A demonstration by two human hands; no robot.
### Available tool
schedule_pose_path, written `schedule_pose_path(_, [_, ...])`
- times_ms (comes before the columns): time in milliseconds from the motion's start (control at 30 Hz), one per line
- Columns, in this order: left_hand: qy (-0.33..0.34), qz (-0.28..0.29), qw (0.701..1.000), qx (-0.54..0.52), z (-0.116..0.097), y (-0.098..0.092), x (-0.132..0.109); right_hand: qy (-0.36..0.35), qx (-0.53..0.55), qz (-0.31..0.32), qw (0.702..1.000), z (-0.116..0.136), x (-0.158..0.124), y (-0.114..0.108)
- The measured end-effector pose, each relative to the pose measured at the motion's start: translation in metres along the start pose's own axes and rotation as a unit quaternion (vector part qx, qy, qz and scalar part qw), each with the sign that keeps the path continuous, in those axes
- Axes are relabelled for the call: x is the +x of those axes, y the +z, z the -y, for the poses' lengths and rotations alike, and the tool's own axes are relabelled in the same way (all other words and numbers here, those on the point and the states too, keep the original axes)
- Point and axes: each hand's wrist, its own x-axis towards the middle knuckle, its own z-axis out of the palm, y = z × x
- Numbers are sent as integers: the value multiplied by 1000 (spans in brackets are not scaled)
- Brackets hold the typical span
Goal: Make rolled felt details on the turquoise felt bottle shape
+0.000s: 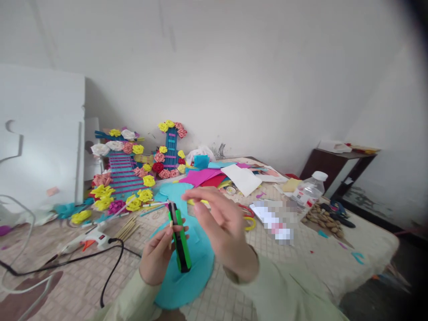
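My left hand (159,256) is closed around a green and black utility knife (182,249), its blade end pointing up and away from me. A short pale stick end shows by the left thumb; I cannot tell what it belongs to. My right hand (227,227) is raised just right of the knife, thumb and forefinger apart, with nothing visible between them. Below both hands lies a blue paper cut-out (197,276) with a rounded end. Behind the hands stand two blue woven pieces, a left one (125,174) and a right one (171,151), both edged with paper flowers.
To the left a white glue gun (95,237) with a black cord lies beside thin wooden sticks (129,229). Coloured paper sheets (203,176) spread along the wall. On the right are a phone (267,218), a plastic bottle (309,191), peanuts (323,220) and yellow-handled scissors (250,223).
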Motion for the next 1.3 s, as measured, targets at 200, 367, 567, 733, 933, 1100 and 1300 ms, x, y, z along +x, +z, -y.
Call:
schedule_pose_path(200, [-14,37,996,-83,-3,-1,-4,57,-22,228,972,-71,33,23])
schedule_pose_path(367, [27,58,998,-20,-3,-4,-9,125,132,180,967,-70,18,18])
schedule_pose_path(567, [137,1,972,189,-3,-7,-15,72,85,117,987,-78,14,-17])
schedule_pose_path(733, [142,-30,954,261,0,-8,-19,-1,-93,153,984,-92,-2,-24])
schedule_pose_path(933, [152,-43,945,287,2,-2,-25,-35,-168,192,966,-93,-15,-14])
schedule_pose_path(1100, [150,1,934,323,6,-3,-23,-42,-195,178,964,-90,-20,-12])
schedule_pose_path(1300, [172,-17,916,363,-1,6,-29,-128,-227,105,960,-94,-27,-4])
